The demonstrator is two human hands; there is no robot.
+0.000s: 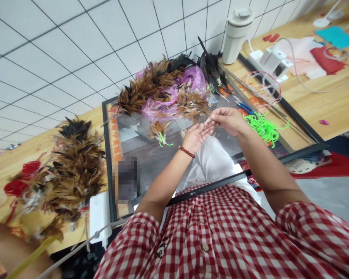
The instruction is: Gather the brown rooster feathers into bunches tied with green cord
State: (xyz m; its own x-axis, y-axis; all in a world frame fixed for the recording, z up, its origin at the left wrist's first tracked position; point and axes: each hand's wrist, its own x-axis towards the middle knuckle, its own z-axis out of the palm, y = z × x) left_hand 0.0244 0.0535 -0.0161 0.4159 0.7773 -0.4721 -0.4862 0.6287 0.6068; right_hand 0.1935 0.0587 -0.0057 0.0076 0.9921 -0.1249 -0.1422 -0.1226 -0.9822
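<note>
My left hand (195,136), with a dark red bead bracelet (187,151) at the wrist, meets my right hand (229,119) above the framed glass panel (145,144). The fingertips of both are pinched together around a small pale thing (207,121), too small to name. Just beyond them lies a loose pile of brown feathers (192,104) on pink plastic bags (159,106). A small feather bunch tied with green cord (162,139) is left of my left hand. Beside my right wrist are a tangle of bright green cord (264,130) and blue-handled scissors (244,106).
A thick brown feather bundle (151,83) and black feathers (211,64) lie along the tiled wall. Another feather bundle (78,174) and red cord (16,187) are at left. A white tumbler (237,37) and a power strip with chargers (269,64) stand at the back right.
</note>
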